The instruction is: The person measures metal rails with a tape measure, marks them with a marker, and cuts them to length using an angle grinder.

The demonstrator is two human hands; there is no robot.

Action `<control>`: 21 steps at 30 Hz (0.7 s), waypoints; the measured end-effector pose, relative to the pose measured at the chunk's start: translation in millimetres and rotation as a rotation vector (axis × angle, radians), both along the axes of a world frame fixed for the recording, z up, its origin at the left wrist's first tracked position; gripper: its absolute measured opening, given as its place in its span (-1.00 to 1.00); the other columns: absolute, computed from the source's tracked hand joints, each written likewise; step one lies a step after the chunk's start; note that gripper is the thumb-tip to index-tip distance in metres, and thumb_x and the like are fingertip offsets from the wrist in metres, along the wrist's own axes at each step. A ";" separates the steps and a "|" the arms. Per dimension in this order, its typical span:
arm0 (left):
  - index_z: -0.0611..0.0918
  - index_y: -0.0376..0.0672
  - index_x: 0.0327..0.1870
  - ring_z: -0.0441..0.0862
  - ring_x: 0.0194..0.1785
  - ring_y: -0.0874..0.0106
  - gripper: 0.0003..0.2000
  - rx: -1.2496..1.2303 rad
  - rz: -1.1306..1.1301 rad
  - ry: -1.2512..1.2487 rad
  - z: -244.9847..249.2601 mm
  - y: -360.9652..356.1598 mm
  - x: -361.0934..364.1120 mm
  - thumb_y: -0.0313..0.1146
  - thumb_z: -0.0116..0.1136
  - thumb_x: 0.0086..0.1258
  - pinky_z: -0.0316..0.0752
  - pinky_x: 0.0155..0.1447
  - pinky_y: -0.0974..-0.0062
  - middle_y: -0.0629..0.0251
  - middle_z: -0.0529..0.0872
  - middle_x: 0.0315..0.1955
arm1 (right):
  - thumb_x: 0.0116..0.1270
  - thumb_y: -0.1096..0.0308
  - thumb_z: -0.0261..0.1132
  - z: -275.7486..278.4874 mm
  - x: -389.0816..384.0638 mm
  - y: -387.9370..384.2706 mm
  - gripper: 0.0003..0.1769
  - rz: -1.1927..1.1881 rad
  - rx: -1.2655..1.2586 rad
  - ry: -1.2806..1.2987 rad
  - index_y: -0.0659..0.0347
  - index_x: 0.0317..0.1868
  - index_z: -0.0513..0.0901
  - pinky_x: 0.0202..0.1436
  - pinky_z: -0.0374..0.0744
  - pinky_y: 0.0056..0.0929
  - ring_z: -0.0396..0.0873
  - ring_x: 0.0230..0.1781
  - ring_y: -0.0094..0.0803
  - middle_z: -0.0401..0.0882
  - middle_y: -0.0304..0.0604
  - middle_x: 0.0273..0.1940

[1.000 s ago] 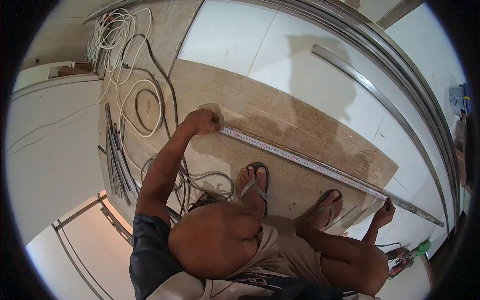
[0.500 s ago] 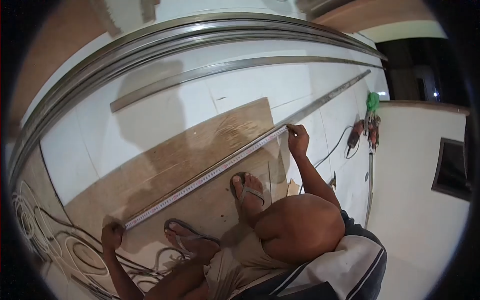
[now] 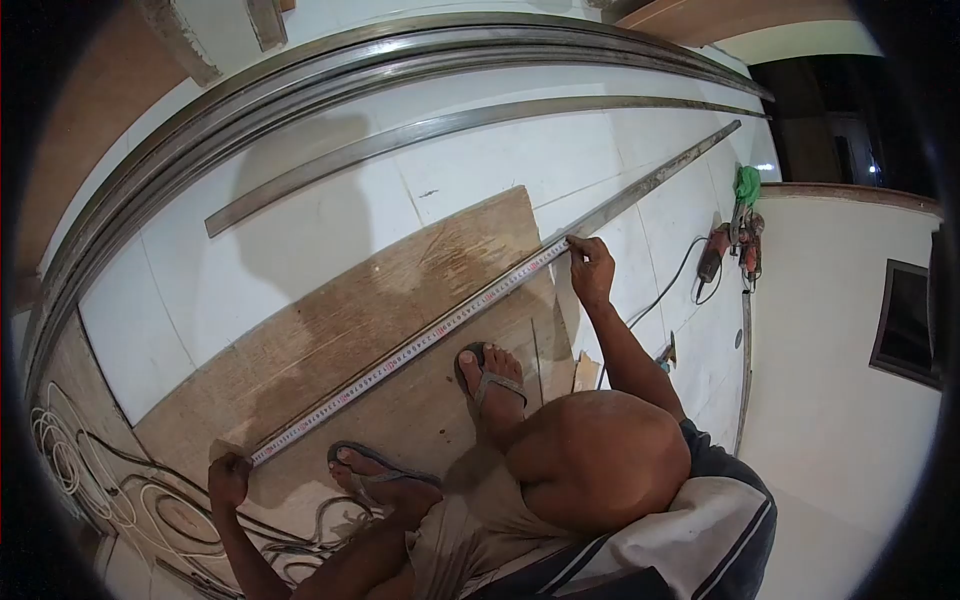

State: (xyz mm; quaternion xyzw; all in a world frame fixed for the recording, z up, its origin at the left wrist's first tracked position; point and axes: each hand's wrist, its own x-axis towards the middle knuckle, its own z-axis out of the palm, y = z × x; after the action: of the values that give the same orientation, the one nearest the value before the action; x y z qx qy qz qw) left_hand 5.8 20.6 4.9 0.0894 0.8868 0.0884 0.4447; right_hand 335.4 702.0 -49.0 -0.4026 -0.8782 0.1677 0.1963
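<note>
A white tape measure (image 3: 408,350) with black and red markings is stretched straight along a long metal bar (image 3: 668,172), over a brown plywood sheet (image 3: 330,305). At the lower left, my left hand (image 3: 230,482) is closed on one end of the tape; what else lies within its fingers is hidden. My right hand (image 3: 592,272) pinches the tape near the plywood's right edge, against the bar. Beyond my right hand the bar runs on over the white floor.
Several long metal profiles (image 3: 420,45) lie across the back, with a single metal bar (image 3: 390,142) nearer. Red power tools (image 3: 714,255), one corded, lie at the right beside the wall. Coiled cables (image 3: 180,515) spread at the lower left. My sandalled feet (image 3: 490,385) stand close to the tape.
The view has shifted slightly. Both hands keep hold of the tape, which stays stretched along the bar; my right hand's fingers have shifted a little at its end.
</note>
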 end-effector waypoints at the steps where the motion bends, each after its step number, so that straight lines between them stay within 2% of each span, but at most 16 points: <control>1: 0.72 -0.35 -0.29 0.71 -0.34 0.07 -0.64 0.001 -0.003 0.003 -0.3 -1.0 -0.7 -0.13 0.24 0.24 0.55 -0.17 0.19 -0.11 0.71 -0.47 | 0.22 0.58 0.35 -1.8 5.9 -1.9 -0.77 -0.016 -0.011 0.001 0.18 -0.13 0.78 -0.13 0.61 -0.23 0.64 -0.23 -0.09 0.67 -0.05 -0.29; 4: 0.71 -0.35 -0.31 0.69 -0.37 0.09 -0.65 0.087 -0.079 0.104 -9.1 -12.2 2.4 -0.14 0.25 0.24 0.53 -0.19 0.19 -0.09 0.69 -0.49 | 0.21 0.58 0.35 -1.1 3.4 -1.4 -0.77 -0.038 -0.021 0.001 0.18 -0.14 0.78 -0.12 0.61 -0.23 0.65 -0.21 -0.08 0.68 -0.04 -0.27; 10: 0.70 -0.35 -0.32 0.64 -0.42 0.14 -0.66 0.091 0.041 0.034 0.9 -3.7 1.3 -0.16 0.25 0.24 0.51 -0.23 0.20 -0.05 0.68 -0.52 | 0.21 0.57 0.35 -0.6 6.1 -4.6 -0.79 -0.032 -0.016 0.010 0.19 -0.15 0.78 -0.12 0.61 -0.21 0.65 -0.21 -0.07 0.68 -0.02 -0.27; 12: 0.70 -0.36 -0.30 0.65 -0.41 0.18 -0.67 0.113 -0.071 0.048 -2.3 -8.2 -1.1 -0.18 0.24 0.24 0.51 -0.24 0.22 -0.05 0.68 -0.52 | 0.22 0.57 0.35 -0.6 3.8 -4.1 -0.79 -0.041 -0.021 -0.008 0.19 -0.15 0.78 -0.12 0.61 -0.21 0.64 -0.22 -0.06 0.67 -0.02 -0.27; 16: 0.70 -0.36 -0.31 0.67 -0.40 0.18 -0.67 0.111 -0.002 0.045 -9.4 -13.4 5.2 -0.17 0.23 0.24 0.51 -0.23 0.21 -0.06 0.69 -0.51 | 0.22 0.57 0.35 2.2 -4.0 1.5 -0.81 -0.031 0.000 -0.020 0.19 -0.17 0.78 -0.13 0.60 -0.20 0.64 -0.23 -0.07 0.66 -0.03 -0.28; 18: 0.71 -0.36 -0.32 0.68 -0.39 0.16 -0.66 0.212 -0.106 0.099 -15.7 -20.9 2.7 -0.15 0.23 0.24 0.52 -0.22 0.21 -0.07 0.69 -0.51 | 0.22 0.57 0.35 0.0 -0.3 -2.0 -0.81 -0.012 0.022 -0.025 0.19 -0.17 0.78 -0.14 0.60 -0.20 0.63 -0.24 -0.08 0.65 -0.03 -0.28; 21: 0.71 -0.37 -0.32 0.69 -0.39 0.13 -0.64 0.097 -0.013 0.020 -6.5 -12.0 -1.2 -0.14 0.24 0.24 0.53 -0.21 0.20 -0.08 0.69 -0.52 | 0.23 0.56 0.35 -3.2 4.1 -2.8 -0.81 -0.035 -0.011 0.025 0.18 -0.16 0.78 -0.15 0.59 -0.20 0.63 -0.25 -0.09 0.65 -0.04 -0.29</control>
State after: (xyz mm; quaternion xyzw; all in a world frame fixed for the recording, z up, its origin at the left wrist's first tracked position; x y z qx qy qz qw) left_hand 4.5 8.6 -1.5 0.1178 0.8853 0.1275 0.4314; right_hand 339.6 699.2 -52.3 -0.4170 -0.8675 0.1741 0.2080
